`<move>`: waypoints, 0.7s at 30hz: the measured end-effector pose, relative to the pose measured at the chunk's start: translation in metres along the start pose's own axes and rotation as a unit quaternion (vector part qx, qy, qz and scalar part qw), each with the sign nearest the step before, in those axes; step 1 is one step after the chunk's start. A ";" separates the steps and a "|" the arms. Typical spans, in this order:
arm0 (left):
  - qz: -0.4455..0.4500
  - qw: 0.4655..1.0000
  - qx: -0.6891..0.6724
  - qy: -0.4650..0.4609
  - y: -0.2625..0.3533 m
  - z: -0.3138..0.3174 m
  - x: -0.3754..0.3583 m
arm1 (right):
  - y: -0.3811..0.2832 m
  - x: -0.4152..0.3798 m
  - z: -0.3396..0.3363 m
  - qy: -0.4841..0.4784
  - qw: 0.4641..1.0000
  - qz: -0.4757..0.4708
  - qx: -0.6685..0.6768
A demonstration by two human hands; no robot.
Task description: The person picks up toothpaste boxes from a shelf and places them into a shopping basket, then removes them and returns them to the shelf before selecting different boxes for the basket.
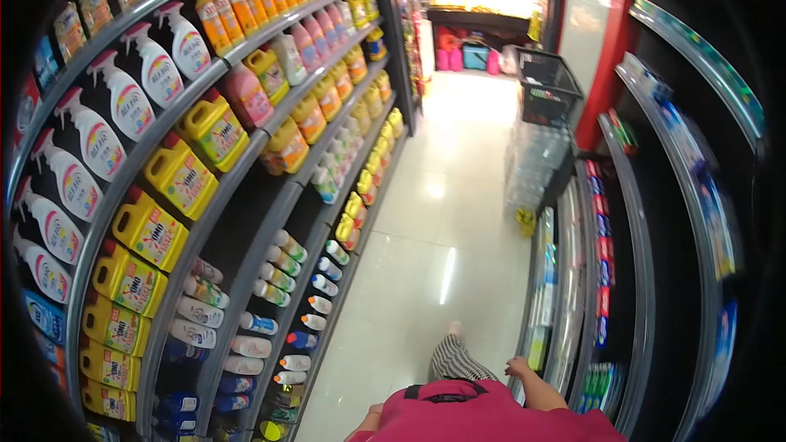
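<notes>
My right hand (517, 367) hangs beside my magenta top, next to the low right-hand shelf with packaged goods (540, 303). Its fingers look loosely bent and apart, with nothing visible in them. Only a strip of skin from my left arm (373, 419) shows at the bottom edge; the left hand's fingers are hidden by the top. One leg in black-and-white patterned trousers (458, 358) steps forward on the pale tiled floor (409, 278).
White spray bottles (86, 139), yellow OMO jugs (151, 229) and smaller bottles (273, 286) line the left shelves. Shelves of boxed goods (602, 262) run along the right. Ahead on the right, a black basket (553, 102) tops clear plastic items (536, 168). The aisle leads to a bright opening.
</notes>
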State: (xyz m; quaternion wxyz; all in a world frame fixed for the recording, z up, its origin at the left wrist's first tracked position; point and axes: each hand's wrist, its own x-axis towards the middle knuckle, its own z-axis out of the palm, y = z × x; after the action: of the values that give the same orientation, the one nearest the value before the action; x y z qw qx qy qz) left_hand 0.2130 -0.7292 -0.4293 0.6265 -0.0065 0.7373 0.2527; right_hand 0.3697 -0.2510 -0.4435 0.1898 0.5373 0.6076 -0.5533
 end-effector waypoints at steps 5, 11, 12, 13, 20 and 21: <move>-0.052 0.994 0.092 0.024 0.074 -0.077 0.034 | -0.194 0.056 0.037 -0.111 0.982 -0.134 -0.073; 0.072 0.981 -0.103 0.151 0.244 -0.172 0.120 | -0.287 0.066 0.060 -0.192 0.955 -0.224 -0.028; 0.118 0.964 -0.188 0.148 0.283 -0.177 0.116 | -0.276 0.084 0.063 -0.205 0.961 -0.182 -0.039; 0.167 0.962 -0.173 0.133 0.331 -0.179 0.088 | -0.259 0.111 0.068 -0.216 0.965 -0.141 -0.052; 0.184 0.981 -0.004 0.062 0.430 -0.178 0.113 | -0.207 0.106 -0.022 -0.109 0.992 0.003 -0.056; 0.177 0.980 0.077 0.052 0.429 -0.180 0.119 | -0.205 0.104 -0.035 -0.094 0.995 0.018 -0.037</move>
State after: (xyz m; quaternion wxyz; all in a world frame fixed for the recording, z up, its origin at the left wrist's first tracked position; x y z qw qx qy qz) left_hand -0.1187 -0.3872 -0.3680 0.5315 0.1591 0.7754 0.3015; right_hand 0.1692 -0.1357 -0.4224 0.2759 0.4866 0.5974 -0.5746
